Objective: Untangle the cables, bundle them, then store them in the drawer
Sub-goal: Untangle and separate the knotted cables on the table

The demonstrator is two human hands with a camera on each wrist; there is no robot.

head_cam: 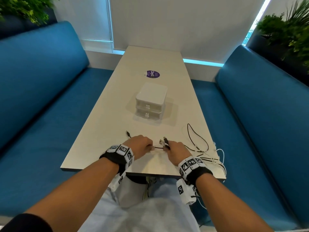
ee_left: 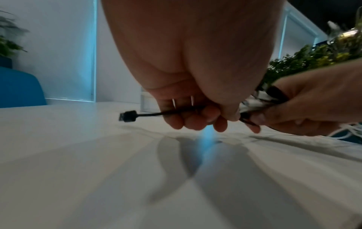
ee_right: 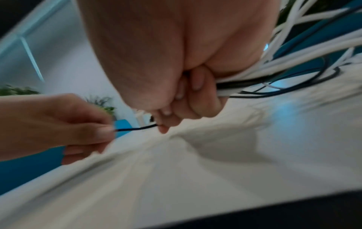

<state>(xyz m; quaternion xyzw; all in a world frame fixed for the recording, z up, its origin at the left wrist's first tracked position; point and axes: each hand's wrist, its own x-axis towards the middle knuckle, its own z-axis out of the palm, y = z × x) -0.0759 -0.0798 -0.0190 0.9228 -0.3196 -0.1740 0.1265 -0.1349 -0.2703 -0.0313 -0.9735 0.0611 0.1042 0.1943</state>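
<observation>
Stretching away from both hands, a long pale table point(head_cam: 103, 104) is flanked by blue benches point(head_cam: 38, 84), one beyond each hand, with green plants point(head_cam: 287, 36) above their backs. Ahead of the hands, well apart from them, a white two-drawer box point(head_cam: 150, 102) is seen with both drawers closed and their small knobs facing the person; farther on, a round purple sticker point(head_cam: 153, 74) lies on the tabletop.

The left hand point(head_cam: 141, 145) is curled, and a black cable point(ee_left: 156, 114) is pinched between its thumb and fingers. The cable's long axis runs sideways between the two hands, roughly parallel to the near table edge. Its plug point(ee_left: 127, 116) sticks out past the left hand's outer side, pointing away from the right hand, just above the tabletop.

The right hand point(head_cam: 176, 150) is closed around a gathered bunch of cables point(ee_right: 274, 74), white and black together. Plug ends point(head_cam: 164, 141) protrude from its top, pointing away from the person. Behind that hand the strands trail to its outer side, where one black loop point(head_cam: 197, 138) is spread on the table and white strands point(head_cam: 220, 158) hang over the table's corner.

How the strands cross inside the right fist cannot be told, being covered by the fingers. The right wrist view is blurred, and the strand count is hard to make out.
</observation>
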